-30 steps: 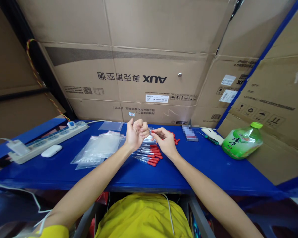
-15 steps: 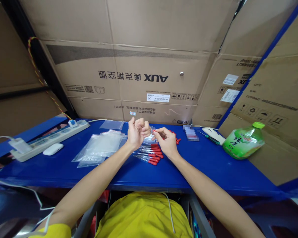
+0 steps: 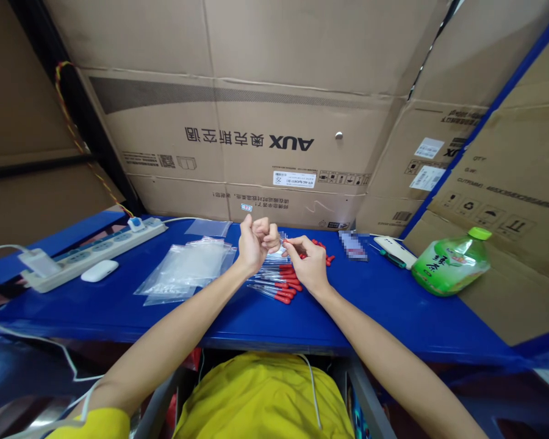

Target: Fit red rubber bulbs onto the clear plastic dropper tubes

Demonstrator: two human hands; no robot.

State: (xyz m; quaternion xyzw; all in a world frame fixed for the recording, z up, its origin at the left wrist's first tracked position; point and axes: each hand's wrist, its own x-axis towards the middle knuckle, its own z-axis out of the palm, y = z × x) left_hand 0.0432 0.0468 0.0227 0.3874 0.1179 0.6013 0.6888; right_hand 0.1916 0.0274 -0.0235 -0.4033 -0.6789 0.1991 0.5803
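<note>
Just below your hands, slim, clear red-ended tubes point(image 3: 281, 285) lie bunched on the smooth blue bench point(image 3: 348, 320), their tips rounded. Your right hand point(image 3: 308, 262) pinches a small red tip point(image 3: 285, 241) between thumb and finger. Close beside it, your left hand point(image 3: 257, 244) curls its fingers inward; whether it grips anything, you cannot tell. Left of it, filmy plastic bags point(image 3: 194, 262) overlap flat. Beyond both, creased cardboard point(image 3: 256, 107) stands upright.

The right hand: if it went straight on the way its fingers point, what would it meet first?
Probably the left hand, just ahead of the right hand, though depth is hard to judge.
</note>
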